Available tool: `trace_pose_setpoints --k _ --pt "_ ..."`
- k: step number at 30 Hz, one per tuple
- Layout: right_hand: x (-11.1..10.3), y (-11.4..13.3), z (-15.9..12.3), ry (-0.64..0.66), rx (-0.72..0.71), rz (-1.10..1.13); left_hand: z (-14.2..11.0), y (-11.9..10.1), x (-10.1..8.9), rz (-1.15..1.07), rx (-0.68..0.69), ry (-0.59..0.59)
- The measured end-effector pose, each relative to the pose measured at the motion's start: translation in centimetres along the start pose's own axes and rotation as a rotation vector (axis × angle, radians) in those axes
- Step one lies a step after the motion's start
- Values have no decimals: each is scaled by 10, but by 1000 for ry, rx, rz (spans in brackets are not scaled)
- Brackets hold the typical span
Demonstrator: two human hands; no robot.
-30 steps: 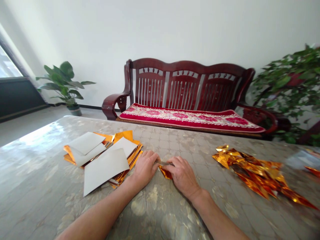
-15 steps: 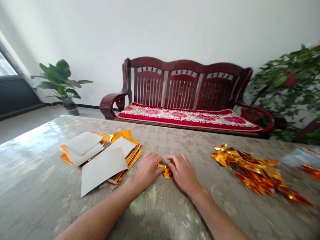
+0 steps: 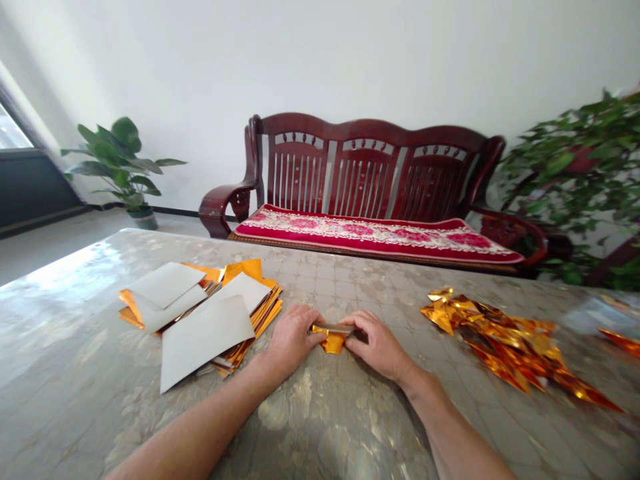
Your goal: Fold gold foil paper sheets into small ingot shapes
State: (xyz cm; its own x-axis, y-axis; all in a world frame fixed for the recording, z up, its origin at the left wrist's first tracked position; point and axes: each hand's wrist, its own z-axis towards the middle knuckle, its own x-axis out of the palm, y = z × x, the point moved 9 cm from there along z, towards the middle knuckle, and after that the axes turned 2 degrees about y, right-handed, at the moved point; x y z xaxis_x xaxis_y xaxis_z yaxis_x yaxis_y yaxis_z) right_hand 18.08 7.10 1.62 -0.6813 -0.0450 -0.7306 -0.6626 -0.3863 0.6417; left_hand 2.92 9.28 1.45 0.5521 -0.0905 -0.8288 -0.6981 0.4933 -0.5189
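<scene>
A small folded piece of gold foil paper [image 3: 332,339] lies on the patterned table [image 3: 320,427] between my hands. My left hand [image 3: 290,337] pinches its left end with fingers closed. Its right end is pinched by my right hand [image 3: 381,345], also closed. The top edge of the piece runs straight between my fingertips. To the left lies a stack of gold sheets [image 3: 200,313], several turned white side up. To the right is a heap of folded gold pieces [image 3: 505,343].
Behind the table stands a dark red wooden bench [image 3: 370,187] with a red floral cushion. A potted plant [image 3: 120,167] stands on the floor at the left, a leafy plant [image 3: 585,180] at the right. Another gold piece [image 3: 623,340] lies at the far right edge.
My hands have drawn slightly apart along the gold piece, and its top edge now shows as a straight fold between them. The camera shifted a little.
</scene>
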Motion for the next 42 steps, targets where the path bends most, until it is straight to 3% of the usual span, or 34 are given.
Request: trace_pose_setpoints --k 13,28,37,42 --pt "1 -9 2 -103 113 -114 0 3 3 -61 37 0" --pt "-1 29 -8 -125 -202 -428 -11 -22 2 391 243 9" --pt "4 29 -11 -49 -245 -448 -19 -30 2 479 314 21" --pt "2 28 -12 -31 -197 -389 -23 -31 0 440 282 49"
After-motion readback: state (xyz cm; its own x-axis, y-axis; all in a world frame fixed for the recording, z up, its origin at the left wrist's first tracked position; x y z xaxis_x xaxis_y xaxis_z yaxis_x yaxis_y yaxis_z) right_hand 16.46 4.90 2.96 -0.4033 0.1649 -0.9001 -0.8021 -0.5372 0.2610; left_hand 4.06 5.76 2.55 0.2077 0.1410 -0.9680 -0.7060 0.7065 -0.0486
